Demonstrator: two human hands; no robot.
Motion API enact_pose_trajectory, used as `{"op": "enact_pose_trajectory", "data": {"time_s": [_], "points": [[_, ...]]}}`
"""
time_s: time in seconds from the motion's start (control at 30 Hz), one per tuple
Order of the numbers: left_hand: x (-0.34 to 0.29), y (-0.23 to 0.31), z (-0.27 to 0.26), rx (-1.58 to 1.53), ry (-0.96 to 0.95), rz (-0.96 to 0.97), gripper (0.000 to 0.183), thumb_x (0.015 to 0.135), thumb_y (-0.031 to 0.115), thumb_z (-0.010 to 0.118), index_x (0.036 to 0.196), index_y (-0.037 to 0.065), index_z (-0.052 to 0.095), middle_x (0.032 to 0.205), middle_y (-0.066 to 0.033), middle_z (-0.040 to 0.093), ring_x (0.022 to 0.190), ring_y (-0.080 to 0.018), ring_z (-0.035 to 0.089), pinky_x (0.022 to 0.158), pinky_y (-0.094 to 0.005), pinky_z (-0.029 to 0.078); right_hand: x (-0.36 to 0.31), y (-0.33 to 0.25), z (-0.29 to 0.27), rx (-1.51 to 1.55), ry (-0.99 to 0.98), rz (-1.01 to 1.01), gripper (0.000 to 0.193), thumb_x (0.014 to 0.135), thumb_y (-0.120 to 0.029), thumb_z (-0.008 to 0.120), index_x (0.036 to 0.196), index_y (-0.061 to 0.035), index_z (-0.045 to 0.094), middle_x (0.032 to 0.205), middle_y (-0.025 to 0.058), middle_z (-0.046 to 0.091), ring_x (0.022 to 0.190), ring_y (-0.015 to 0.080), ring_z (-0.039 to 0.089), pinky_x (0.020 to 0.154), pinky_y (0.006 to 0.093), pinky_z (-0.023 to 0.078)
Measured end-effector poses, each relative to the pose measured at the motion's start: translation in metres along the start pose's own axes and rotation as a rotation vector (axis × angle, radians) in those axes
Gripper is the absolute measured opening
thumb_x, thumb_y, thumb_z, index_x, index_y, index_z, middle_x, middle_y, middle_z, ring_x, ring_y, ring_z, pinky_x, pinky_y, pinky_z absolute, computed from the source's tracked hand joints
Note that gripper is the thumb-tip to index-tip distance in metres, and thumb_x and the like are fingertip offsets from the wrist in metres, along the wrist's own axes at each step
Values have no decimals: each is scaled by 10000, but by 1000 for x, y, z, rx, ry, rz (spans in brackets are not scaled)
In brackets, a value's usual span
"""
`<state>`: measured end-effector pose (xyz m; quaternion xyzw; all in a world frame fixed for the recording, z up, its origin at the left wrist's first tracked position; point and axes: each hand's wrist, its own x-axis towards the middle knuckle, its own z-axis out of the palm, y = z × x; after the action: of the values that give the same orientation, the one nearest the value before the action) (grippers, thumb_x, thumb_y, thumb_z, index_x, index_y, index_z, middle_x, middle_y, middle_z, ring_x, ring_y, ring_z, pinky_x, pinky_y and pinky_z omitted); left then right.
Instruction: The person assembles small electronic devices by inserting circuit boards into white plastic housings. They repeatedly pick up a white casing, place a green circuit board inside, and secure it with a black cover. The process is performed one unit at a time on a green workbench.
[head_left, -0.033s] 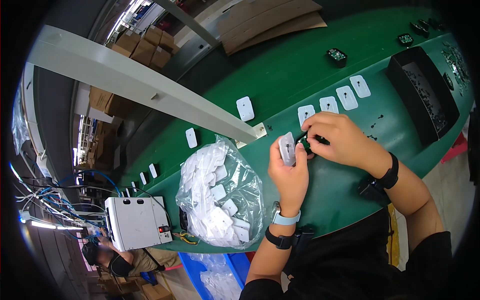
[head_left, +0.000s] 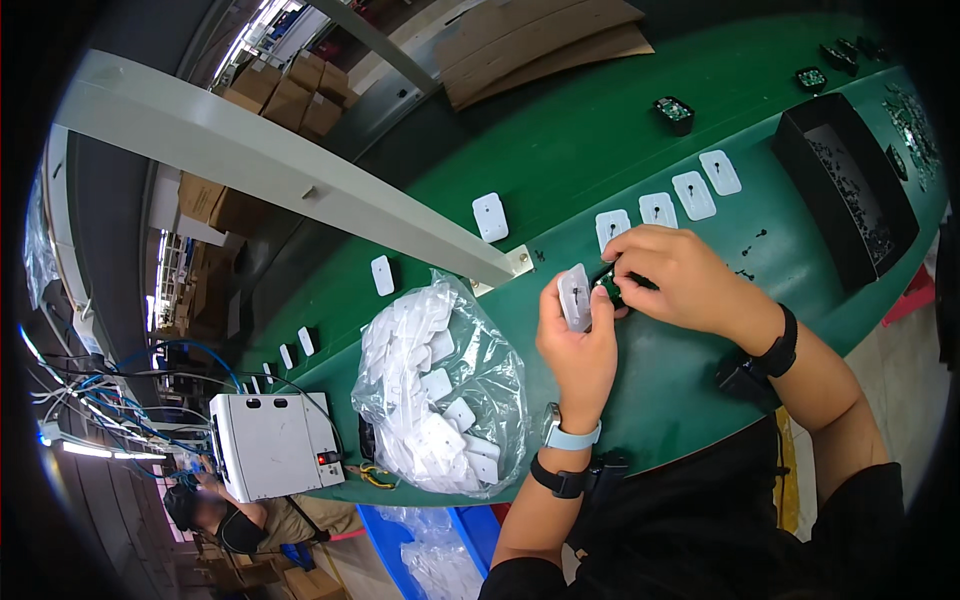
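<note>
Clearly, I see through the head camera a long green table (head_left: 690, 390), smooth and slightly shiny, with a green belt (head_left: 590, 130) running along its far side. A pale metal post (head_left: 330, 180) crosses my view and stands near the table's edge. Behind it I notice brown cartons (head_left: 290, 95) and bent cardboard sheets (head_left: 545, 40). At the lower left, another person (head_left: 245, 525) is beside a white boxy machine (head_left: 275, 450).

The left hand (head_left: 578, 350) grips a white shell (head_left: 575, 300), shallow and round-cornered, tilted up above the table. Just beside it, the right hand (head_left: 690, 280) has its fingers closed on a black housing (head_left: 606, 287) with a green circuit board; how the two pieces meet is partly hidden from me. Four similar shells (head_left: 695, 196) lie in a row past the hands, each with a small dark piece in the middle. A thin, wrinkled, transparent bag (head_left: 503, 385) contains many white shells, and a black rectangular tray (head_left: 810, 205) keeps tiny dark parts (head_left: 850, 190).

Compared with the earlier frame, I find almost no difference: both hands keep the same grip, and the row, bag and tray have stayed in their places.
</note>
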<state>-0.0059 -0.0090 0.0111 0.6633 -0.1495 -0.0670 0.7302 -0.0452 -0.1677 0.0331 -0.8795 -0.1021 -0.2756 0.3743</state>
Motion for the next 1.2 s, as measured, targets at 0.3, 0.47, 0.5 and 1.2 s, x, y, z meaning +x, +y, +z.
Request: {"op": "enact_pose_trajectory", "data": {"time_s": [0.3, 0.47, 0.5, 1.2], "points": [[4, 0, -5, -52, -10, -62, 256, 973, 29, 617, 1196, -65, 533, 975, -78, 643, 777, -130, 681, 664, -294, 632, 7, 3, -15, -72, -96, -198, 111, 794, -48, 725, 888, 4, 698, 991, 107, 664, 970, 272, 636, 812, 371, 548], [4, 1, -4, -42, -17, -60, 253, 973, 21, 614, 1195, -66, 532, 968, -77, 648, 771, -128, 682, 660, -292, 628, 10, -3, -19, -126, -104, -250, 148, 760, -24, 734, 903, -5, 701, 904, 83, 618, 913, 256, 599, 769, 365, 535], [4, 0, -5, -32, -20, -55, 252, 972, 20, 613, 1195, -66, 532, 966, -76, 649, 768, -128, 683, 659, -292, 627, 8, -2, -17, -121, -116, -239, 144, 760, -28, 733, 898, -6, 698, 897, 84, 618, 900, 258, 599, 764, 367, 533], [0, -2, -1, 142, -33, 3, 188, 972, 15, 603, 1136, -51, 538, 946, -72, 635, 775, -122, 661, 639, -282, 624, -1, 4, -3, -26, -113, -61, 54, 777, -37, 693, 801, -2, 659, 801, 113, 612, 812, 304, 604, 723, 392, 517]]}}
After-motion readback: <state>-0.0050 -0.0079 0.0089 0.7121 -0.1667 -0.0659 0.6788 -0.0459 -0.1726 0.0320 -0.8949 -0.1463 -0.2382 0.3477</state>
